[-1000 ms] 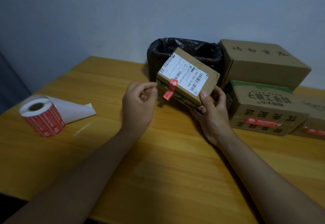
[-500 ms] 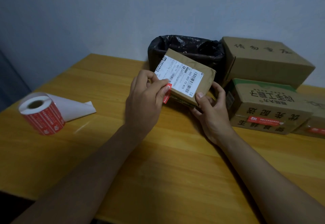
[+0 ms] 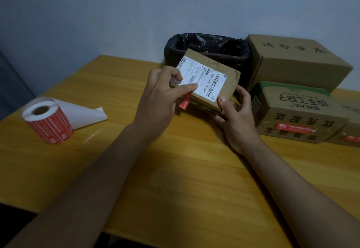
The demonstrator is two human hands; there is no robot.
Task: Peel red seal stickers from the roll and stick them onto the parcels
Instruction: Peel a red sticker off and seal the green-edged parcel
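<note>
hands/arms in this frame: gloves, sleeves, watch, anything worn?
Nothing worn that shows. The left hand and right hand are bare: no gloves, and no rings that can be seen. Both forearms are bare all the way to the frame's lower edge, with no sleeve cuff, watch, wristband, cable or marking in view. The dim light could hide small details.

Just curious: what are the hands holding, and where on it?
Both hold the small parcel. The right hand grips its near right corner; the left hand pinches its left edge, thumb pressing the red sticker there.
</note>
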